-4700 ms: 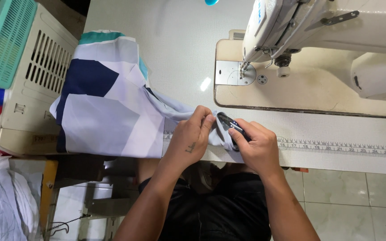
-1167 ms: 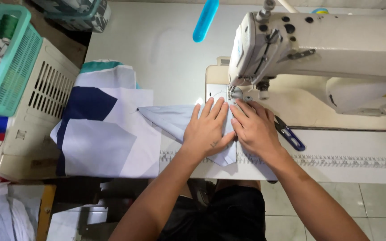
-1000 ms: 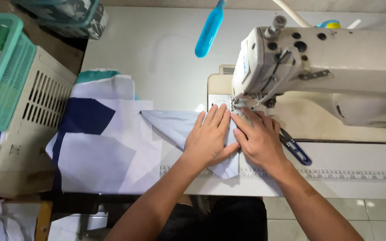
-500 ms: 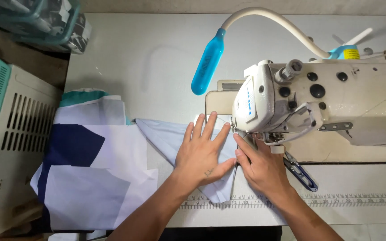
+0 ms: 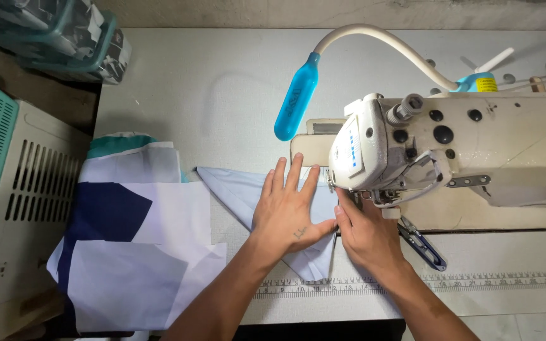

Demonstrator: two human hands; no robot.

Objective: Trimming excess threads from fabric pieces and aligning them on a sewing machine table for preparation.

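Flat on the pale grey worktop (image 5: 178, 82), the pale blue triangular fabric piece (image 5: 238, 189) runs its long axis from upper left toward lower right — one tip pointing left. The left hand (image 5: 292, 211) presses it with fingers spread; the right hand (image 5: 364, 230) pins its edge beneath the cream sewing machine (image 5: 475, 145), fingers together. Blue-handled snips (image 5: 421, 243) lie just right.

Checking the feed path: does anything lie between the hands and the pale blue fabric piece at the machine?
Nothing visible does. The left hand lies flat on the pale blue fabric piece; the right hand presses it beside the cream sewing machine head.
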